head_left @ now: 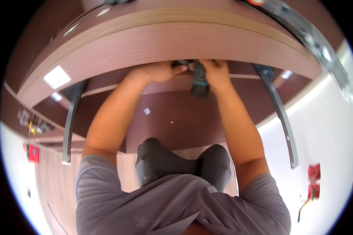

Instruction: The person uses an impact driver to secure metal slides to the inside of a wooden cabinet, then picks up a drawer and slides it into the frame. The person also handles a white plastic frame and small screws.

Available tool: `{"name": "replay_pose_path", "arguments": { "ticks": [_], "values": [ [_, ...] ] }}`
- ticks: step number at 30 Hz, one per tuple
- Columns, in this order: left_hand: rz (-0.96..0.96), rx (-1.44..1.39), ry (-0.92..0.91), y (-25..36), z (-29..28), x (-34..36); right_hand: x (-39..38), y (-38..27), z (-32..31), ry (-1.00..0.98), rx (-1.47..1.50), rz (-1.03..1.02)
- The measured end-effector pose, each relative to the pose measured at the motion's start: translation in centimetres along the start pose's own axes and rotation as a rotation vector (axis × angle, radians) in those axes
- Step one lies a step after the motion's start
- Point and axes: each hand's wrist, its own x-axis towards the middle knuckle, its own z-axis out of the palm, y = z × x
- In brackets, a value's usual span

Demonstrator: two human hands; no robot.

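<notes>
The chunky black tool with a teal band could slip and nick the left hand, because the long pinkish-brown wood-grain panel hides its far end. Grasped by the right hand, it sits between both hands; whether the left grips anything, I cannot tell.

No readable text or signs

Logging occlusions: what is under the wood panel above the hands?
Under the wood panel, the left hand, the right hand gripping a dark tool, and two metal rails show. The panel hides the tool's upper part and the rails' far ends.
</notes>
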Motion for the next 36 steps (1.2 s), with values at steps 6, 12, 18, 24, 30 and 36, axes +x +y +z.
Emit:
{"name": "replay_pose_path", "arguments": {
  "ticks": [6, 12, 18, 24, 30, 36],
  "values": [
    [0.074, 0.500, 0.001, 2.2, 0.3, 3.2, -10.3, -3.6, -2.3, 0.015, 0.099, -0.140],
    [0.148, 0.452, -0.190, 4.0, 2.1, 9.3, -22.4, -3.4, -5.1, 0.217, -0.038, -0.064],
    [0.239, 0.384, 0.016, 4.7, 3.3, 9.9, -23.8, -4.0, -5.3, 0.411, -0.151, -0.130],
    [0.393, -0.711, -0.032, 11.0, 8.6, 0.1, -22.8, -4.7, -4.4, 0.408, -0.398, -0.242],
    [0.540, -1.272, 0.123, 13.5, 17.8, -5.0, -22.8, -8.6, -3.1, 0.008, -0.847, -0.258],
    [0.473, -1.037, 0.254, 13.3, 17.4, -5.0, -25.8, -10.4, -5.7, -0.121, -0.831, -0.268]
  ]
}}
